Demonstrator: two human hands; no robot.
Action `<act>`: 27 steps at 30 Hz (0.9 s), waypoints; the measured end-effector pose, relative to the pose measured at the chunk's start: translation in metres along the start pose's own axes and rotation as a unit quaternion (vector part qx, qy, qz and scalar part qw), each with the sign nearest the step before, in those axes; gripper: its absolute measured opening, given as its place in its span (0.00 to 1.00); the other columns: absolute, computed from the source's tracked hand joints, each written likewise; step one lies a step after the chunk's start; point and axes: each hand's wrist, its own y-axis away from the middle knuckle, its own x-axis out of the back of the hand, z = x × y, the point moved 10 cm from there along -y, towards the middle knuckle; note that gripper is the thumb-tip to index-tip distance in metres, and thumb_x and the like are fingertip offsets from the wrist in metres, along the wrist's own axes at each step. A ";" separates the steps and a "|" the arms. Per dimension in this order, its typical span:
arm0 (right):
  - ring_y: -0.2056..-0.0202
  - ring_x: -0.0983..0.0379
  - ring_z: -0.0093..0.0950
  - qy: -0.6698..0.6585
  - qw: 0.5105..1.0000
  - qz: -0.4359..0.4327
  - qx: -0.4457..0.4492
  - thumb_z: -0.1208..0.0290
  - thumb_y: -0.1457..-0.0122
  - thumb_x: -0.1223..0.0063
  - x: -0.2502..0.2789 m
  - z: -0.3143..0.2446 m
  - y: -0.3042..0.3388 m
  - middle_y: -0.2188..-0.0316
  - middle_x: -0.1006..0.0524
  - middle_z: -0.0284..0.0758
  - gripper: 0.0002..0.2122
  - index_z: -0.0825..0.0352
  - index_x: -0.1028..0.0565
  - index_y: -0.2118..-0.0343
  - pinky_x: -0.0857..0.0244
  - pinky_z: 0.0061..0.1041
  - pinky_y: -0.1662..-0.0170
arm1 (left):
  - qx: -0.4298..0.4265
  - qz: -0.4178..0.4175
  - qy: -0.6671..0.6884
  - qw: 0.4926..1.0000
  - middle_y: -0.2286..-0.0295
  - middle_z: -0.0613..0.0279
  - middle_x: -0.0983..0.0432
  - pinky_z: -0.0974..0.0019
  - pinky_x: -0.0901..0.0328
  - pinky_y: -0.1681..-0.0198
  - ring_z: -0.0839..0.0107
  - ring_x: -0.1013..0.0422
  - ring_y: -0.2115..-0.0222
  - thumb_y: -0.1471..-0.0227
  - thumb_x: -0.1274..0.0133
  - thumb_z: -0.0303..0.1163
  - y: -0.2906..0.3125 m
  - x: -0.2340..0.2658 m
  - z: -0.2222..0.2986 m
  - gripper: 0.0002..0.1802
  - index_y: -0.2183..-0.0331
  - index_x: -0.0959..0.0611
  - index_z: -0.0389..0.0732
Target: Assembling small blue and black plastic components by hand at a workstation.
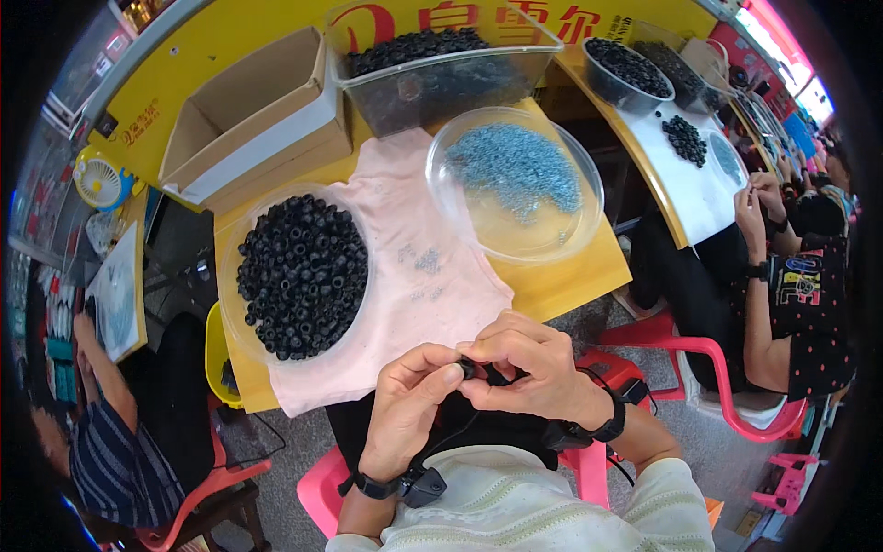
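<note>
Just past the table's near edge, my left hand (406, 397) and my right hand (537, 369) meet with fingertips pinched. Between them is a small black round piece (467, 369), mostly covered by the fingers. Both hands are closed on it. A round clear tub (229, 296) heaped with black ring-shaped pieces (302, 276) stands left of the hands. Farther right, a shallow clear round tub (589, 221) holds many tiny bluish clear parts (515, 170). A pale pink cloth (405, 317) lies under and between the tubs, with a few of the tiny parts (425, 261) scattered on it.
An open cardboard box (267, 138) and a large clear bin (405, 97) of black pieces stand at the back of the yellow table (598, 271). At right, a person (796, 304) works at another table; another person (120, 451) sits at left.
</note>
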 end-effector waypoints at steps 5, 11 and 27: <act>0.75 0.29 0.25 -0.028 0.999 -0.011 -0.036 0.80 0.57 0.33 0.004 0.006 -0.006 0.74 0.26 0.33 0.15 0.69 0.23 0.64 0.38 0.20 0.77 | -0.028 0.002 -0.050 0.998 0.61 0.53 0.22 0.63 0.30 0.53 0.65 0.24 0.60 0.45 0.47 0.27 -0.004 -0.003 0.010 0.10 0.60 0.22 0.33; 0.73 0.29 0.24 -0.050 0.994 -0.066 -0.071 0.79 0.56 0.34 -0.003 0.011 -0.007 0.72 0.26 0.32 0.16 0.67 0.23 0.62 0.36 0.20 0.75 | -0.027 -0.009 -0.068 0.997 0.63 0.53 0.21 0.67 0.32 0.52 0.68 0.25 0.60 0.43 0.48 0.23 -0.001 -0.004 0.015 0.10 0.59 0.21 0.30; 0.66 0.26 0.32 0.121 0.989 -0.085 0.029 0.74 0.55 0.36 -0.002 -0.011 -0.020 0.68 0.26 0.33 0.16 0.67 0.26 0.62 0.30 0.26 0.67 | -0.043 -0.002 -0.049 0.998 0.62 0.52 0.21 0.66 0.31 0.52 0.68 0.25 0.58 0.43 0.49 0.23 -0.006 0.001 0.016 0.09 0.59 0.21 0.32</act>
